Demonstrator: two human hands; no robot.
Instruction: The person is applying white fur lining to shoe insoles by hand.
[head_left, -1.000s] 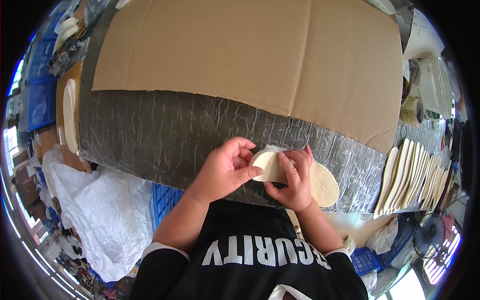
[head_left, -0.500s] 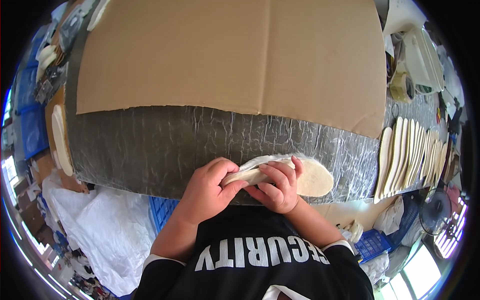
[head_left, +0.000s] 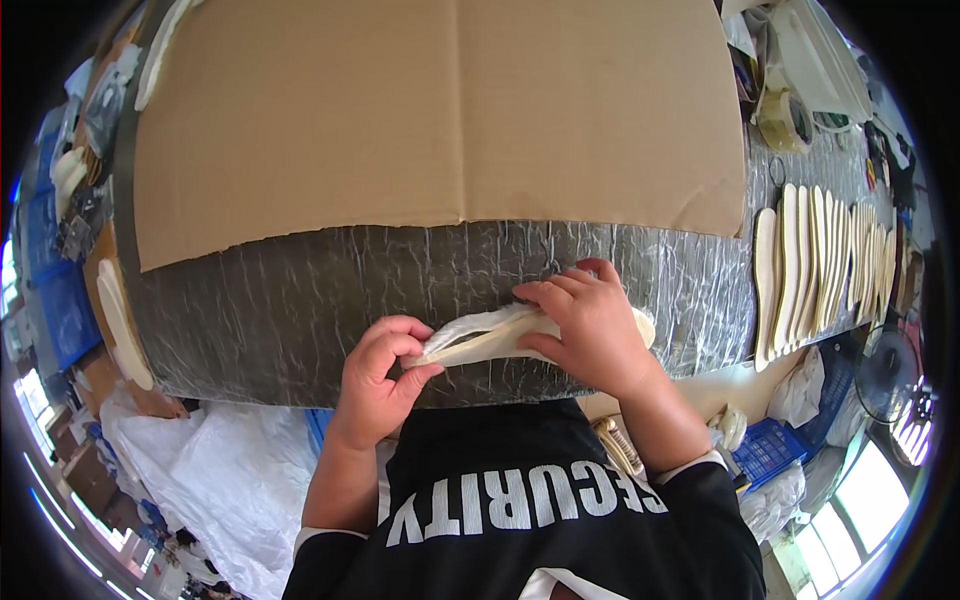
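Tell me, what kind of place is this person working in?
Probably a small shoe workshop. Both hands, left hand and right hand, hold a pale insole over a grey-covered workbench, and a row of matching insoles waits on the right.

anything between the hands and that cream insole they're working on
Nothing visible does. The left hand pinches one end of the cream insole and the right hand lies directly over its other end, above the grey table.
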